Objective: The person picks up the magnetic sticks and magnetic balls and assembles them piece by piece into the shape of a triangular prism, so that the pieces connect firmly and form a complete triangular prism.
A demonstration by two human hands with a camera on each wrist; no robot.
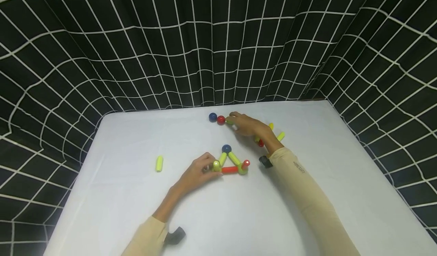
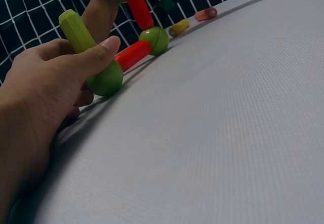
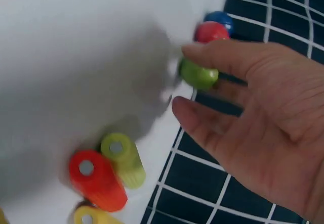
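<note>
My left hand [image 1: 199, 171] grips the near left corner of a triangle of magnetic sticks and balls. In the left wrist view its thumb lies across the yellow-green stick [image 2: 76, 29] standing on a green ball [image 2: 106, 80]. A red stick [image 1: 229, 169] joins that corner to another green ball [image 2: 154, 41], which carries an upright red stick [image 2: 138, 7]. The far corner is a blue ball [image 1: 226, 148]. My right hand [image 1: 245, 124] reaches over the table's far side, fingers spread apart around a loose green ball [image 3: 199, 75]. A red ball [image 1: 220, 120] and blue ball [image 1: 212, 117] sit beside it.
Under my right forearm lie loose sticks, among them a red one [image 3: 96, 181], a yellow-green one [image 3: 124, 161] and a yellow one [image 3: 93, 216]. Another yellow-green stick [image 1: 159, 164] lies at the left on the white table [image 1: 119, 195]. Behind hangs a black grid-patterned curtain [image 1: 191, 51].
</note>
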